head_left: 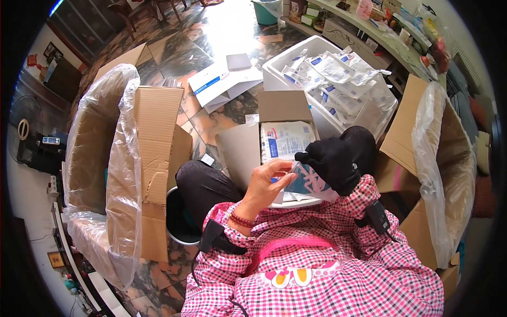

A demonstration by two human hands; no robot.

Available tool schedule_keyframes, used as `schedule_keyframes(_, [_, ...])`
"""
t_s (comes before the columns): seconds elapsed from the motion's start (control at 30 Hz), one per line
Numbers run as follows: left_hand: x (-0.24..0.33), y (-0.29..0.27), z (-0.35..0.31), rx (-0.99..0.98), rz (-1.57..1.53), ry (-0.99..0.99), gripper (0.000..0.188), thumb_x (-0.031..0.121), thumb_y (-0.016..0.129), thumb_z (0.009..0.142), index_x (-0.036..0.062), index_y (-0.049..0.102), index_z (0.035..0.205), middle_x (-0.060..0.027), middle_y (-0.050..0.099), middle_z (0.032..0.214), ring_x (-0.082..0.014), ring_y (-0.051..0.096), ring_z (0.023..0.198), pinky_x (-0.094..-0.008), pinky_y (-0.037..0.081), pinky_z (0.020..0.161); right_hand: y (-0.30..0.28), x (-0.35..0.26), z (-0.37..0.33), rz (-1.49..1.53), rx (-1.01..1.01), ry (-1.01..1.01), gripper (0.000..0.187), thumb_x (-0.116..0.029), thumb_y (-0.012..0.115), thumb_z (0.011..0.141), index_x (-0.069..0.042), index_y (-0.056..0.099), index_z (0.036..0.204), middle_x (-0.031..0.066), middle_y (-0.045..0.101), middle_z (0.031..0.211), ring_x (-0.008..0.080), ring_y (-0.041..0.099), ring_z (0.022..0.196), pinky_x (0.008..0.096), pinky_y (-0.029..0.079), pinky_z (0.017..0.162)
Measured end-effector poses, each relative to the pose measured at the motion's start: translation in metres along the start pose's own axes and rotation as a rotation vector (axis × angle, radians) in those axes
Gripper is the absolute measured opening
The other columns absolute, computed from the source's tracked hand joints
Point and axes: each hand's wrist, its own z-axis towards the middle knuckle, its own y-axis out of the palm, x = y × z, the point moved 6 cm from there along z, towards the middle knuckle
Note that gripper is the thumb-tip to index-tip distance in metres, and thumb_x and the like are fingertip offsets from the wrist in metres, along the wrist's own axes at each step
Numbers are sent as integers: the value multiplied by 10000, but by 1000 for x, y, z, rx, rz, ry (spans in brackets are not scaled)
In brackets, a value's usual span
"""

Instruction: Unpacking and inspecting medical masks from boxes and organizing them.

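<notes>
A clear plastic packet (309,179) with a teal face and pale markings lies between my hands, close to my lap. My left hand (266,182), bare with a red beaded bracelet, pinches its left edge between thumb and fingers. In a black glove, my right hand (338,165) grips its upper right side, and the glove hides part of the packet. Just beyond them stands an open cardboard box (285,107) with its flaps up. White packets (288,138) with blue print fill that box and touch its inner walls.
Several white packets (338,68) heap up in a white foam bin (280,66) at the back right. Plastic-lined cartons stand left (153,158) and right (404,129). A flattened white carton (224,82) lies on the tiled floor. Beside my left knee is a round dark bin (182,222).
</notes>
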Motion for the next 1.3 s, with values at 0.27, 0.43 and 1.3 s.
schedule_keyframes(0.27, [11, 1, -6, 115, 140, 135, 358, 57, 827, 790, 46, 644, 1097, -64, 693, 981, -170, 697, 904, -305, 571, 792, 5, 3, 1, 39, 32, 58, 312, -358, 748, 832, -110, 646, 672, 129, 590, 606, 332, 607, 573, 433, 448, 536])
schedule_keyframes(0.43, [4, 7, -9, 181, 276, 171, 381, 49, 837, 776, 50, 623, 1091, -56, 692, 958, -152, 685, 861, -298, 565, 761, 12, -4, 4, 28, 3, 23, 337, -373, 738, 847, -109, 640, 661, 129, 591, 601, 324, 606, 562, 431, 450, 534])
schedule_keyframes(1.3, [-36, -12, -11, 451, -520, -19, 372, -11, 717, 901, 3, 539, 1228, -69, 675, 1145, -121, 637, 1050, -268, 522, 927, 59, 62, -65, 1185, 296, 833, 214, -142, 625, 988, -22, 661, 1161, 74, 711, 1019, 177, 652, 937, 300, 524, 858])
